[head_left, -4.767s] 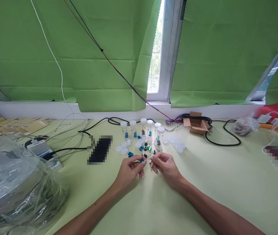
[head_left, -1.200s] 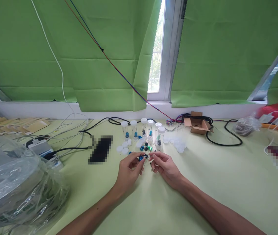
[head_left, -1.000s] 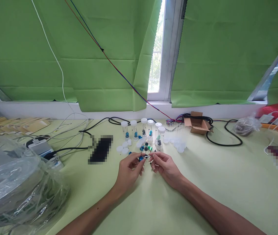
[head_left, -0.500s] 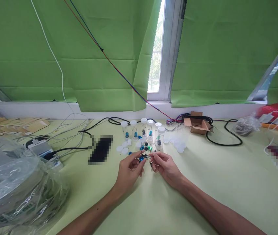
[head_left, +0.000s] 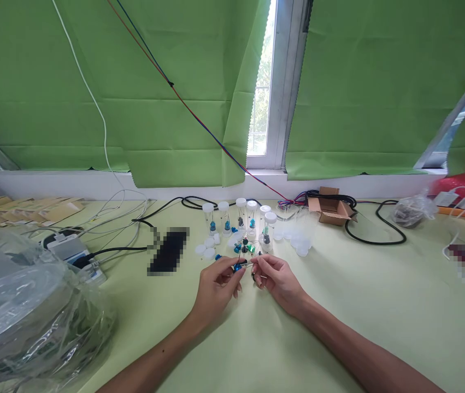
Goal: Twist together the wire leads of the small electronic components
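"Head view: what do the containers hold?"

"Six capped vials (head_left: 252,215) stand upright in a loose group beyond the hands. Each has a small wired part inside: blue in three, dark in another; the front pair overlap, so their colours are harder to read."

"And the rest?"

"White lids (head_left: 209,253) lie flat left of the vials. To the right, translucent pieces (head_left: 301,241) cluster, too blurred to name. Farther right is an open cardboard box (head_left: 332,210). On the far left, a clear plastic bag (head_left: 43,322) wraps something big and round."

"Now the fingers?"

"Left hand (head_left: 216,284): thumb and forefinger pinch a blue piece (head_left: 237,267), just in front of loose green and dark parts (head_left: 245,246), a thin lead rising from it."

"Right hand (head_left: 278,277)?"

"Thumb and forefinger nearly meet beside that blue piece. Something thin reaches their tips, but I can't tell whether they grip it. A dark bit shows by its curled lower fingers; held or merely behind, I can't say."
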Action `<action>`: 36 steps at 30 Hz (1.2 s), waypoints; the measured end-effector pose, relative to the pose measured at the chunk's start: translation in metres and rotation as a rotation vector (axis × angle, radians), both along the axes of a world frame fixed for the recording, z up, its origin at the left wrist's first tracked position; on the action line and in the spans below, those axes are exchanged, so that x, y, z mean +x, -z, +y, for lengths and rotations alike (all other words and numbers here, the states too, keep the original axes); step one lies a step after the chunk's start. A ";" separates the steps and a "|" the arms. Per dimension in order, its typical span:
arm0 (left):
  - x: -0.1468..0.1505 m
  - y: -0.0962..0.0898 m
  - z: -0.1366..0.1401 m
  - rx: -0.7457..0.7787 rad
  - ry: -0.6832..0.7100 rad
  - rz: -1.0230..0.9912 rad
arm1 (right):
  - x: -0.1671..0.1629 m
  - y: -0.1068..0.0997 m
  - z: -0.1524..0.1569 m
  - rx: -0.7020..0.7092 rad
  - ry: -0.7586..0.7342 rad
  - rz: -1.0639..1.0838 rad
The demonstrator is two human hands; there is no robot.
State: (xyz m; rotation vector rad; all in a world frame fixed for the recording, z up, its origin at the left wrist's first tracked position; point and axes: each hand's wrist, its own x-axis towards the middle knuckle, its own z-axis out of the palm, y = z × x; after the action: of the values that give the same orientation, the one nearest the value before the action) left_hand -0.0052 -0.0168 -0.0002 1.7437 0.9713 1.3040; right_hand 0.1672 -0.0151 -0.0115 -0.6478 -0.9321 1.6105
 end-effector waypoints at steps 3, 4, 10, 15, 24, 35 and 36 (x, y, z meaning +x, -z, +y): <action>0.000 0.001 0.000 0.000 0.013 0.012 | 0.000 0.000 -0.001 -0.001 -0.004 0.003; 0.000 0.001 0.000 0.000 0.016 0.016 | 0.001 0.000 -0.001 0.001 -0.006 0.007; 0.000 0.000 -0.002 -0.001 0.028 0.024 | 0.001 0.000 0.000 -0.020 -0.016 0.040; 0.001 0.000 -0.003 -0.006 0.049 0.031 | 0.001 0.000 0.000 -0.055 -0.031 0.080; 0.002 -0.004 -0.004 -0.034 0.052 0.029 | 0.000 -0.003 0.000 -0.133 -0.043 0.139; 0.004 -0.010 -0.003 -0.163 0.041 -0.066 | -0.002 -0.001 -0.001 0.141 0.172 -0.089; 0.004 -0.011 -0.003 -0.178 0.038 -0.075 | -0.002 -0.001 -0.001 0.173 0.195 -0.127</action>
State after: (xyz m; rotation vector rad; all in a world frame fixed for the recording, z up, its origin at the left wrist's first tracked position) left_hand -0.0010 -0.0201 0.0106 1.5600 0.9768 1.2114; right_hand 0.1647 -0.0162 -0.0105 -0.7029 -1.0548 1.3123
